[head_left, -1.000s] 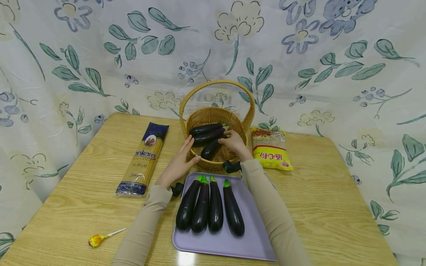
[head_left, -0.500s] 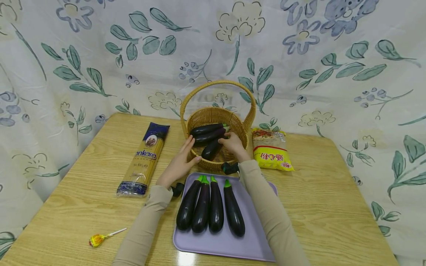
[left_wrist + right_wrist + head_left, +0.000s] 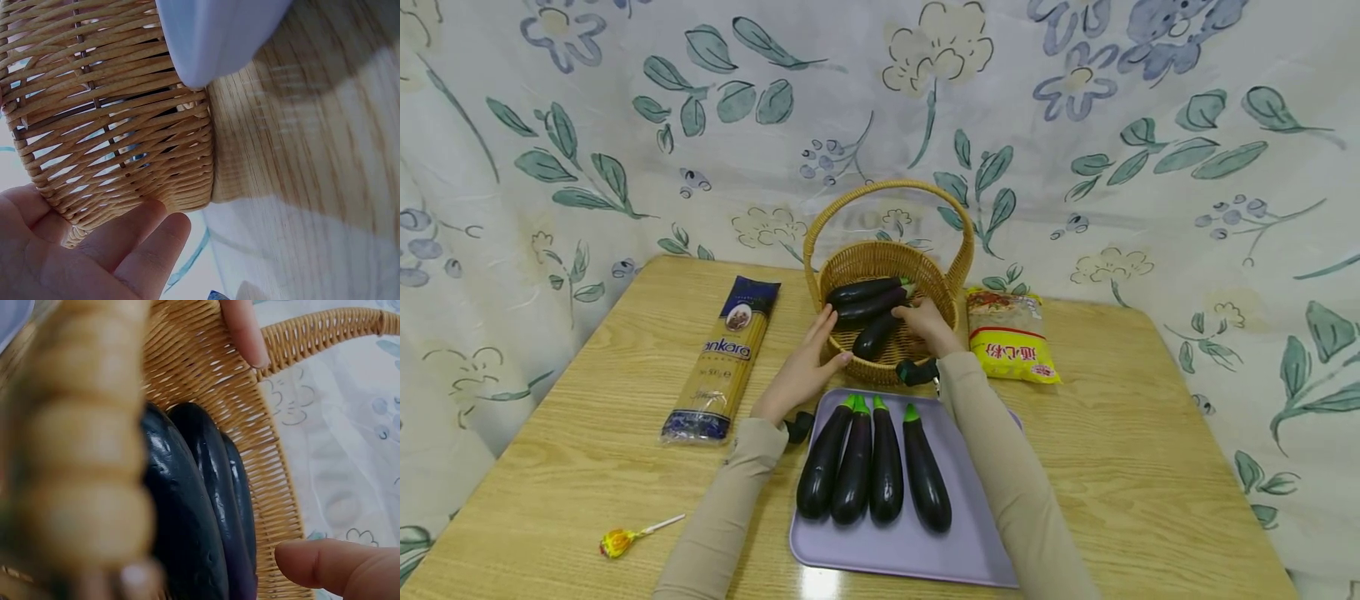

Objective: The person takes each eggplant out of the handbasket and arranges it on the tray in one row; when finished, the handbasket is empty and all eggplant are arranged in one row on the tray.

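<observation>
A wicker basket holds three dark eggplants, stacked side by side. My left hand lies along its left side, straight fingers against the outer weave and thumb near the front rim; the left wrist view shows those fingers up close. Inside the basket, my right hand covers the stem end of the front eggplant. In the right wrist view one fingertip stands apart from the eggplants, while the blurred handle hides the other digits. In front, several eggplants lie on a purple tray.
Left of the basket is a pack of spaghetti. A yellow bag of pasta lies to its right. At the table's front left is a lollipop. A floral cloth hangs behind the wooden table.
My right hand has drawn its extended index finger back from the eggplant stems and now covers the front one's stem end. The left hand and the eggplants have stayed in place.
</observation>
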Demonstrator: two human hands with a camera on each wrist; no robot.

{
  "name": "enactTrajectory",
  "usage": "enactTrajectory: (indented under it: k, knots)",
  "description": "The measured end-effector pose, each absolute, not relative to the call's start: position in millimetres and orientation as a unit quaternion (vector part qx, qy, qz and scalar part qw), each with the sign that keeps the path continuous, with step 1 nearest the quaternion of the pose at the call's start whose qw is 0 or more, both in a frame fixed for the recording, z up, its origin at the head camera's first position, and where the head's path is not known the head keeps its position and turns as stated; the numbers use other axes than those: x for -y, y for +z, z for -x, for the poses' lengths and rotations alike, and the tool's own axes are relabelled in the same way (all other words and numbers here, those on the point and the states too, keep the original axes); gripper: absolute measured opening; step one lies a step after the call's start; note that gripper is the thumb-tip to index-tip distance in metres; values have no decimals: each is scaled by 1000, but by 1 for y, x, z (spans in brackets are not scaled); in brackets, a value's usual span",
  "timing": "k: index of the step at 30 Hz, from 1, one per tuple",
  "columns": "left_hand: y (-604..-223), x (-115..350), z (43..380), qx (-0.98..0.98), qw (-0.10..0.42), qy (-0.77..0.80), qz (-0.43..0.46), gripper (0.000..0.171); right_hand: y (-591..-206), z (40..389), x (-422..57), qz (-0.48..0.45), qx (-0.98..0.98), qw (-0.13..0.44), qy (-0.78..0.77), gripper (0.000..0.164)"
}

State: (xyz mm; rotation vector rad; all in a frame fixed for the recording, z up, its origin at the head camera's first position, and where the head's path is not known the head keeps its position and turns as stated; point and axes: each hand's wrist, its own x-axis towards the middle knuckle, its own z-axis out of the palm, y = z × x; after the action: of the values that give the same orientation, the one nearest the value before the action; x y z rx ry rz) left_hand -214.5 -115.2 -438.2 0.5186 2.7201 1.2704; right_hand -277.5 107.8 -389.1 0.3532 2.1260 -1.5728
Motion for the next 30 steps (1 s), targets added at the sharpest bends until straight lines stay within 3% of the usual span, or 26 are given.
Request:
enactTrajectory:
  k: [12,25,30]
  knots:
    - [-440,116,216,-892,44,415,-175,77,-383,283,-111,-137,-760,264,-578,69]
    - [-439,116,215,-891,40,416,-178,81,-388,290,-104,-157,-761,238,-583,71]
    - [-439,116,215,-893,39,412,-179,80,-391,291,-101,-152,-776,220,-571,63]
